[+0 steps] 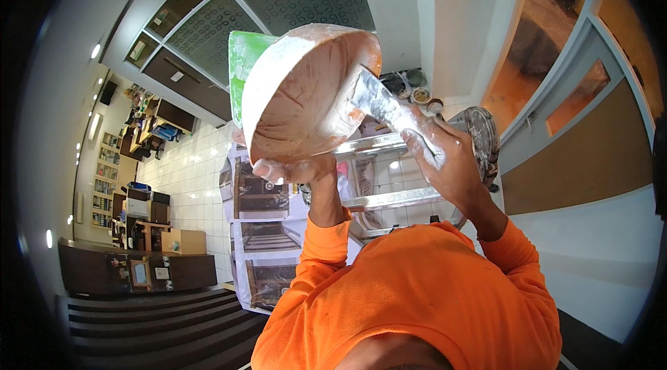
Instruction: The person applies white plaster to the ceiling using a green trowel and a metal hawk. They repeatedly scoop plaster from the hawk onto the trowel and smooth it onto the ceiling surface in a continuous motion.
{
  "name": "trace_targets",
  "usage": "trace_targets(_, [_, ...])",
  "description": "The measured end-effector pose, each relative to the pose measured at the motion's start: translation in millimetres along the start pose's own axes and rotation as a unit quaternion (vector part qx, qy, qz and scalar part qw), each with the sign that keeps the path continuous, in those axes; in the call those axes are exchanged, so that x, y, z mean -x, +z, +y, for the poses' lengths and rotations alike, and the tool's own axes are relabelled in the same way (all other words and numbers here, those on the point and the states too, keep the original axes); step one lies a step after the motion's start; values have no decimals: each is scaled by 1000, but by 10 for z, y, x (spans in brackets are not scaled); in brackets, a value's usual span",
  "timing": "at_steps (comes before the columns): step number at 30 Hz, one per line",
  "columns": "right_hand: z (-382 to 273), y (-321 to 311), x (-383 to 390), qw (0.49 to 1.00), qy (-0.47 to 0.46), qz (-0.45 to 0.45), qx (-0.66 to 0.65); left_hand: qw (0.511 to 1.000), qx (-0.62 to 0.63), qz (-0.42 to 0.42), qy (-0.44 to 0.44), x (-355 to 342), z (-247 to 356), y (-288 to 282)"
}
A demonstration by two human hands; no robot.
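Observation:
A round mixing bowl (295,102), its inside coated with whitish-pink plaster paste, is held tilted in front of my chest. My left hand (299,170) is closed under its lower rim, fingers smeared with white. Behind the bowl's left side shows a green flat plastic piece (248,57), also smeared; how it is held is hidden. My right hand (450,161) is wrapped round the whitened handle of a putty knife (379,99). The knife's metal blade rests at the bowl's right inner wall, and white paste covers my thumb and fingers.
Below me stands a metal stepladder (396,201). Furniture under plastic sheeting (260,227) is at its left. Several small tubs (420,95) sit on the tiled floor (191,193) ahead. A grey door (590,92) is on the right, a dark counter (90,269) far left.

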State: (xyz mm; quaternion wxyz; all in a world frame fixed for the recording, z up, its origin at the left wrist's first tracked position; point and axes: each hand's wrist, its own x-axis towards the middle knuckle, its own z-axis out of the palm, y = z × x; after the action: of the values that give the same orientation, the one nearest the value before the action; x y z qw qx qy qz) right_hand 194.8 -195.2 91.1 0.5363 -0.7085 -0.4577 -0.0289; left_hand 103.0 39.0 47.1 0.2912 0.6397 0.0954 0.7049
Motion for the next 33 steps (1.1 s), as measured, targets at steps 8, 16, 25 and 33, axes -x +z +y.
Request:
trace_targets(8, [-111,212,124,976,140,-61,-155,991,-3,-124,43,300,55,-107])
trace_targets(16, [-132,263,192,945,209,-68,-244,990,7,-135,47,432,13,-65])
trace_targets(25, [-151,-253,85,893,291,-108,-327,980,106,7,-167,153,161,135])
trace_targets(33, [49,-137,149,943,177,143,-243,870,255,-43,-420,151,465,204])
